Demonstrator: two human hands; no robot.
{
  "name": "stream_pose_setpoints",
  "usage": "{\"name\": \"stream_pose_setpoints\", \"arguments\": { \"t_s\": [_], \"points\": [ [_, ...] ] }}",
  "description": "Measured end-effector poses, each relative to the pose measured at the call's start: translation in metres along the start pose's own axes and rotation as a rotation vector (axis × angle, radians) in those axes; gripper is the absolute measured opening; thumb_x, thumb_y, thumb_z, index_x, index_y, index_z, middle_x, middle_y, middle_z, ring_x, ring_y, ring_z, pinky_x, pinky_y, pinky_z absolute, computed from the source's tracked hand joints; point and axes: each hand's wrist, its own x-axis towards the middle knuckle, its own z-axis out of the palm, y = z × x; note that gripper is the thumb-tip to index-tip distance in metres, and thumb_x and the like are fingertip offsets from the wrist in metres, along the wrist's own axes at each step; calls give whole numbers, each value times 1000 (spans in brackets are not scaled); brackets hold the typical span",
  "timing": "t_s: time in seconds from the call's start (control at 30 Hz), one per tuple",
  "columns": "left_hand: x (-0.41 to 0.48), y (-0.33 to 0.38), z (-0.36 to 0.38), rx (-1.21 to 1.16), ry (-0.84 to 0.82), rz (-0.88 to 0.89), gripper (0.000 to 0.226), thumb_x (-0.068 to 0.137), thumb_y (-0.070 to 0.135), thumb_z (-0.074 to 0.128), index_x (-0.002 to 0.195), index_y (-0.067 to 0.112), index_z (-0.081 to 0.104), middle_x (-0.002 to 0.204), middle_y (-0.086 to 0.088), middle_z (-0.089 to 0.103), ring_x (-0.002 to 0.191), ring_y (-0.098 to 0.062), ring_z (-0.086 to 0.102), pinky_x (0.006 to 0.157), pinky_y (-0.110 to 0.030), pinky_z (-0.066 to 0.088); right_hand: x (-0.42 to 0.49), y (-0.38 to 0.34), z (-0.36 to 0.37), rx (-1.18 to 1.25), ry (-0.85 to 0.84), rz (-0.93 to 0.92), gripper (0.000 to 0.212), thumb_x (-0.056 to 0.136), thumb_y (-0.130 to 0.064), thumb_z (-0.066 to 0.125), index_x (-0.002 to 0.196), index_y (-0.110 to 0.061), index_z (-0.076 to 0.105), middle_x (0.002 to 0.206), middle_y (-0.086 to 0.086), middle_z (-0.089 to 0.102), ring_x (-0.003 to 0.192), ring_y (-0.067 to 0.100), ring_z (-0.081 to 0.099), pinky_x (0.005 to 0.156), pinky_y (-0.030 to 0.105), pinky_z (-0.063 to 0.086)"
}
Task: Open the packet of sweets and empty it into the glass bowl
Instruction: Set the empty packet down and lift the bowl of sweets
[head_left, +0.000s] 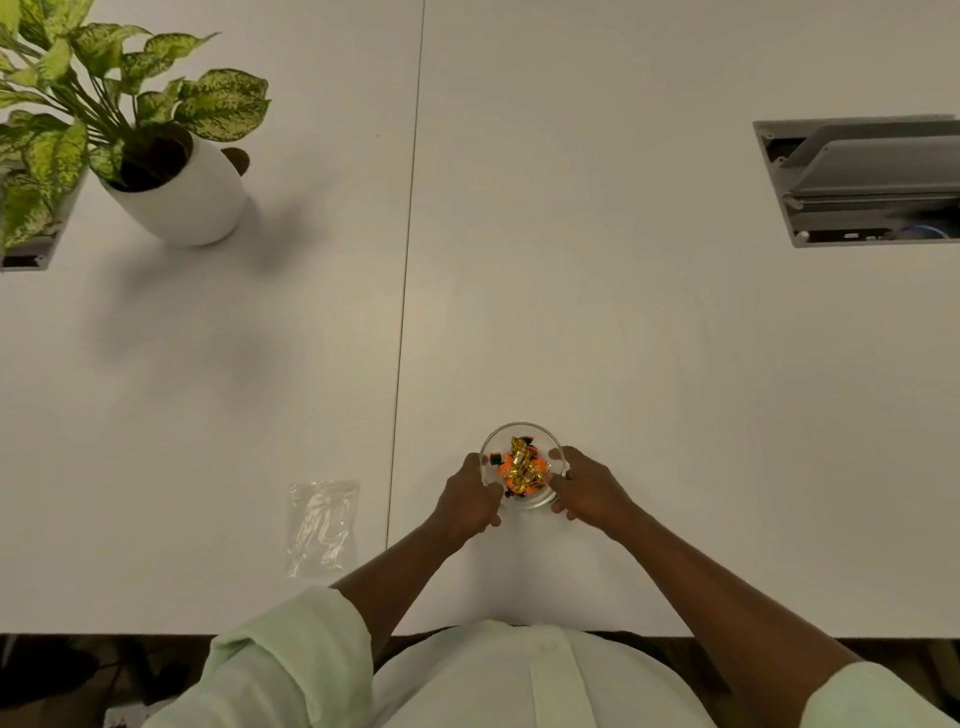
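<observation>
A small glass bowl stands on the white table, near its front edge. Gold and orange wrapped sweets fill its middle. My left hand cups the bowl's left side, fingers curled against the glass. My right hand holds the bowl's right side, thumb on the rim. A clear plastic packet lies flat and empty on the table, to the left of my left hand and apart from it.
A potted plant in a white pot stands at the back left. An open grey cable hatch sits in the table at the back right. A seam runs down the table. The table's front edge is close to my body.
</observation>
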Motion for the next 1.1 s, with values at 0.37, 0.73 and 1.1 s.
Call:
{"name": "stream_pose_setpoints", "arguments": {
  "t_s": [0.37,0.73,1.1],
  "points": [
    [48,81,-56,-144,112,86,46,94,19,56,138,21,42,96,-9,69,75,-20,70,57,-28,53,54,-80,-44,85,102,-135,32,100,-25,52,131,-20,55,91,7,73,80,20,74,75,43,62],
    [154,217,-128,-374,201,279,58,87,10,65,140,22,44,109,-6,64,97,-27,68,68,-28,57,179,-200,-115,407,240,-202,37,100,-16,56,137,-18,55,117,16,69,83,24,75,73,35,64],
    [262,273,-145,-453,192,217,51,87,3,62,134,19,48,101,-5,61,90,-26,63,65,-24,55,288,-232,-150,509,269,-118,23,100,-15,55,122,-21,60,116,16,68,81,27,72,86,48,62]
  ]
}}
